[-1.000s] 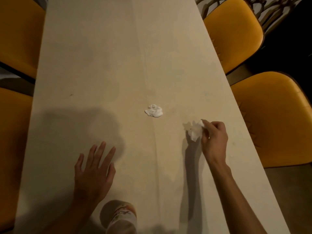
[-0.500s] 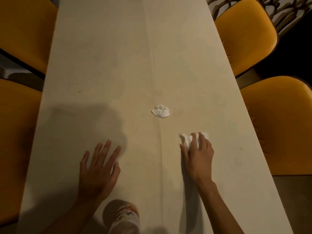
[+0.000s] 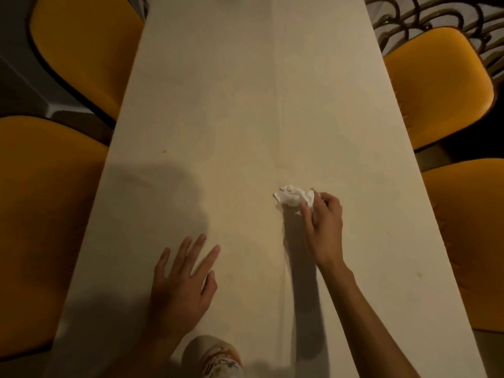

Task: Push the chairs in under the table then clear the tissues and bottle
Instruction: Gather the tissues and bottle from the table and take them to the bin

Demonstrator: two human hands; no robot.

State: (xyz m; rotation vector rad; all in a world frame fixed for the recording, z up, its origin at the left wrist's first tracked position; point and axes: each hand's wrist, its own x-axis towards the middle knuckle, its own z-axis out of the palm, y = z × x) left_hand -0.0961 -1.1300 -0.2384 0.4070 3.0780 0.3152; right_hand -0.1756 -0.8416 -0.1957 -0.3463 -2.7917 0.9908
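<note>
Two grips | right hand (image 3: 324, 222) pinches tissues (image 3: 294, 197) | left hand (image 3: 181, 285) spread flat

Long pale table (image 3: 245, 105); grey floor (image 3: 21, 85) at left; dim warm light.

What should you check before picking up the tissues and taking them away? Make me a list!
1. Right hand has a grip on the tissues: ok, fingers curl round the white wad.
2. Both tissues are in that wad: cannot tell, it looks like one clump.
3. Left hand free for the bottle: ok, it is open with fingers spread over the table.
4. Bottle within reach: ok, it stands at the near edge, just below the left hand.
5. Chairs pushed in: ok, the seats sit close along both sides.
</note>
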